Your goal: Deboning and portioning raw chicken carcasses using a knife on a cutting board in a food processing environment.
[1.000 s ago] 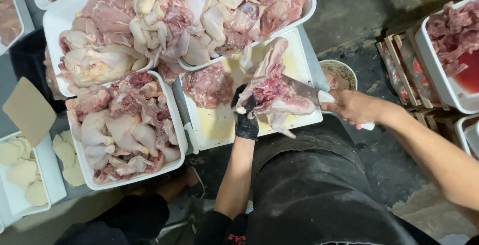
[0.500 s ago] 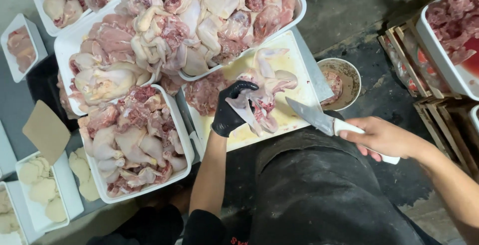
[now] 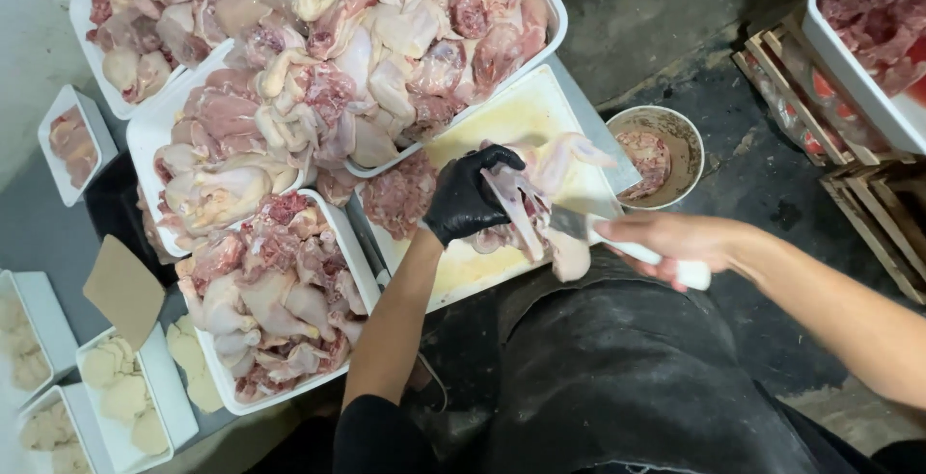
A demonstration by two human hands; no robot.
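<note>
My left hand (image 3: 468,194), in a black glove, grips a raw chicken piece (image 3: 540,194) lying on a yellowish cutting board (image 3: 511,117). My bare right hand (image 3: 670,243) holds a white-handled knife (image 3: 617,238); its blade lies against the chicken just right of the gloved fingers. A heap of cut red meat (image 3: 400,194) sits on the board left of the glove.
White trays of raw chicken parts stand left (image 3: 275,310), upper left (image 3: 222,165) and behind the board (image 3: 405,40). A round bowl of scraps (image 3: 661,151) is on the floor at right. Wooden crates (image 3: 849,146) and a white tub of red meat (image 3: 878,21) stand far right. Small trays of pale patties (image 3: 116,387) are at lower left.
My right hand has brought the knife left onto the chicken. My left hand shifted its grip on the piece, and the view moved closer.
</note>
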